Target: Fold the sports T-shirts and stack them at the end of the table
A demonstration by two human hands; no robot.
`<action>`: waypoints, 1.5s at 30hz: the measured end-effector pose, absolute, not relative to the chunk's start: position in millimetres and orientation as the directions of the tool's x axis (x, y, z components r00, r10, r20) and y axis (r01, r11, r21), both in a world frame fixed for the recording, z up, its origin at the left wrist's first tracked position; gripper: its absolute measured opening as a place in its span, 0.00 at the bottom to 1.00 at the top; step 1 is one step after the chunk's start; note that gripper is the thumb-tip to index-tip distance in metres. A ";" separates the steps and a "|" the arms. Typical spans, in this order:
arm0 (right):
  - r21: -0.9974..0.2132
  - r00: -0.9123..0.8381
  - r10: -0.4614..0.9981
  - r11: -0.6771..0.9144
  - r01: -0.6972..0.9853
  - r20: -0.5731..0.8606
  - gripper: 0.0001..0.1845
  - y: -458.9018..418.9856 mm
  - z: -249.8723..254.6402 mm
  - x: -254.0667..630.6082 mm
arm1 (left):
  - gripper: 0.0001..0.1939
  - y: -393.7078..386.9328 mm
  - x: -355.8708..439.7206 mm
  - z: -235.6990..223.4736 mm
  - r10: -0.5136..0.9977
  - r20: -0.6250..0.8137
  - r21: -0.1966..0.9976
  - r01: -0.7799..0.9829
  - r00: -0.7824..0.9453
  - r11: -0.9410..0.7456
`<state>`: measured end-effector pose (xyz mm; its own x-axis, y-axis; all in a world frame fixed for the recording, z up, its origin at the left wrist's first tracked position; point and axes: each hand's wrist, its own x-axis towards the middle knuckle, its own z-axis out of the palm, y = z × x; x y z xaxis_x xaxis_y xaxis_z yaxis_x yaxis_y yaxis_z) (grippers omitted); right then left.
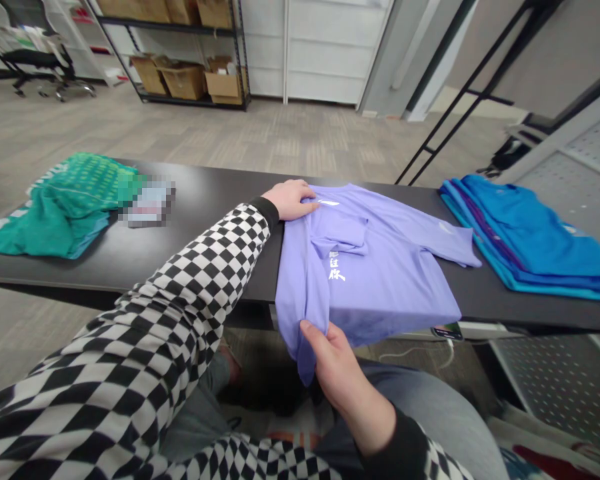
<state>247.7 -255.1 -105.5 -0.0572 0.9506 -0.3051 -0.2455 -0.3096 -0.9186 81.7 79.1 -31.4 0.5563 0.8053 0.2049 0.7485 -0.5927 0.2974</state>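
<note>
A lavender T-shirt (395, 280) lies spread on the black table, its left side folded inward and one sleeve turned back across the chest. White printed characters and a small white logo show on it. At the far left shoulder by the collar, my left hand (291, 200) is closed on the fabric. My right hand (336, 363) pinches the folded side of the shirt near its bottom edge, which hangs over the table's front edge. The other sleeve stretches out flat to the right.
Folded blue and purple shirts (540, 233) are stacked on the table's right end. A crumpled green shirt (65, 207) and a blurred-out item (151, 204) lie at left. Below the front edge sits a phone (447, 331) with a white cable. Shelving with cardboard boxes (183, 79) stands behind.
</note>
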 end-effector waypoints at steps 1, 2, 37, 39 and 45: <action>-0.925 -0.058 0.951 -0.309 -0.222 -0.304 0.25 -254.7 -106.1 247.1 | 0.27 78.8 80.3 -31.1 0.828 0.199 0.267 0.784 0.524 -0.561; -0.930 -0.064 0.952 -0.307 -0.204 -0.300 0.26 -254.4 -106.6 246.4 | 0.28 78.3 78.6 -30.6 0.848 0.193 0.239 0.814 0.494 -0.529; -0.939 -0.149 0.951 -0.295 -0.175 -0.271 0.28 -244.0 -103.5 232.5 | 0.14 69.6 232.7 -29.9 0.664 0.207 0.269 0.611 0.718 -0.745; -0.940 -0.147 0.950 -0.297 -0.165 -0.274 0.29 -243.6 -106.0 231.1 | 0.15 65.0 231.6 -25.9 0.674 0.208 0.228 0.635 0.709 -0.738; -0.953 -0.134 0.957 -0.274 -0.128 -0.258 0.25 -241.1 -110.6 233.1 | 0.26 43.5 208.5 6.6 0.717 0.273 0.165 0.703 0.642 -0.692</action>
